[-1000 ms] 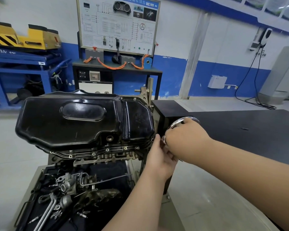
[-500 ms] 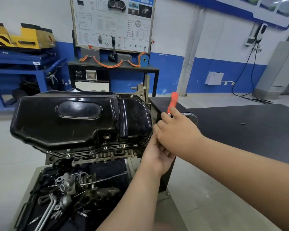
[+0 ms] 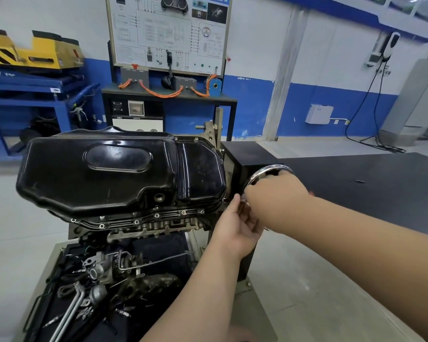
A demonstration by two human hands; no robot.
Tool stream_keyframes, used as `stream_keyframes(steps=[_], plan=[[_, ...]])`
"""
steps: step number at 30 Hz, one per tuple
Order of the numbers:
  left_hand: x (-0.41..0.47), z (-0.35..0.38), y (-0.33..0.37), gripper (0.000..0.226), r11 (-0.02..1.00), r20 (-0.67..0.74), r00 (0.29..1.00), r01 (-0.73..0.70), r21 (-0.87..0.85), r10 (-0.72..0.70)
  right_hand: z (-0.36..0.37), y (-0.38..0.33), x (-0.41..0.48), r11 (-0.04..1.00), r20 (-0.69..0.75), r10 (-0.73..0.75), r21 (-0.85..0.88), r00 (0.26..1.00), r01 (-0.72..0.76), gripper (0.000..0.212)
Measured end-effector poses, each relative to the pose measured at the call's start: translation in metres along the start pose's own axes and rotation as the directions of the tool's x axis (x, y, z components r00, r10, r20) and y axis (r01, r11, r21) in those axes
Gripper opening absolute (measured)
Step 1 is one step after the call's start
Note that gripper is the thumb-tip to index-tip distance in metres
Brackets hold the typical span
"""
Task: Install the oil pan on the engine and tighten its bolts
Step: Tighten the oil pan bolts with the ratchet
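Black oil pan (image 3: 114,169) spans left-right, sump up; left hand (image 3: 235,227), right hand (image 3: 278,193) grip unclear.

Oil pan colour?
Glossy black. The oil pan shows best in the head view, the only view here.

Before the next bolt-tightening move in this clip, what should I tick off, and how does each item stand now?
1. Oil pan seated on engine: ok, its flange lies along the near edge.
2. Near-edge bolts fitted: ok, heads show along the flange.
3. Right corner bolt tight: cannot tell; a fingertip of the left hand reaches up beside it.
4. Right hand engaged on a bolt: cannot tell; its own back hides what it holds.
5. Drain hole plugged: not ok, it looks open.
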State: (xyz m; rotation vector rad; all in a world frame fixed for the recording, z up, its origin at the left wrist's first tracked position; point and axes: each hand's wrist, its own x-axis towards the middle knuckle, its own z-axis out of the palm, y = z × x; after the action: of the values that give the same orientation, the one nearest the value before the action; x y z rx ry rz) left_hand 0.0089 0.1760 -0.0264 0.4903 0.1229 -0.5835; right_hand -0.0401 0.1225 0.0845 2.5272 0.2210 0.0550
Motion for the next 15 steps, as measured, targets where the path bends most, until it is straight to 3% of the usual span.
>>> stream_keyframes(steps=[2, 4, 7, 9, 13, 15], plan=[[-0.001, 0.005, 0.001, 0.031, 1.0, 0.005, 1.0, -0.005, 0.007, 0.005, 0.002, 0.001, 0.0, 0.975, -0.115, -0.076, -0.216, 0.991, 0.05, 0.02], [-0.003, 0.007, 0.002, 0.036, 1.0, 0.021, 1.0, -0.01, 0.006, 0.01, 0.003, -0.003, 0.0, 0.967, -0.192, -0.13, -0.241, 0.973, 0.082, 0.02], [-0.006, 0.002, 0.005, 0.039, 0.999, -0.005, 0.999, -0.034, -0.027, 0.034, 0.0, -0.002, 0.001, 0.996, -0.145, -0.069, 0.054, 0.987, 0.077, 0.006], [-0.007, 0.003, 0.007, 0.045, 1.0, 0.005, 1.0, -0.017, -0.022, 0.017, -0.001, -0.005, -0.001, 0.971, 0.013, 0.003, 0.241, 1.0, -0.006, 0.02], [-0.006, 0.001, 0.008, 0.04, 0.997, -0.017, 0.999, -0.034, 0.075, 0.035, 0.002, -0.015, 0.003, 0.95, 0.059, 0.075, 0.3, 0.995, -0.089, 0.028], [-0.013, 0.002, 0.009, 0.043, 0.999, 0.008, 1.0, 0.02, 0.041, -0.02, 0.0, -0.015, 0.004, 0.92, 0.115, 0.145, 0.35, 0.983, -0.177, 0.032]])
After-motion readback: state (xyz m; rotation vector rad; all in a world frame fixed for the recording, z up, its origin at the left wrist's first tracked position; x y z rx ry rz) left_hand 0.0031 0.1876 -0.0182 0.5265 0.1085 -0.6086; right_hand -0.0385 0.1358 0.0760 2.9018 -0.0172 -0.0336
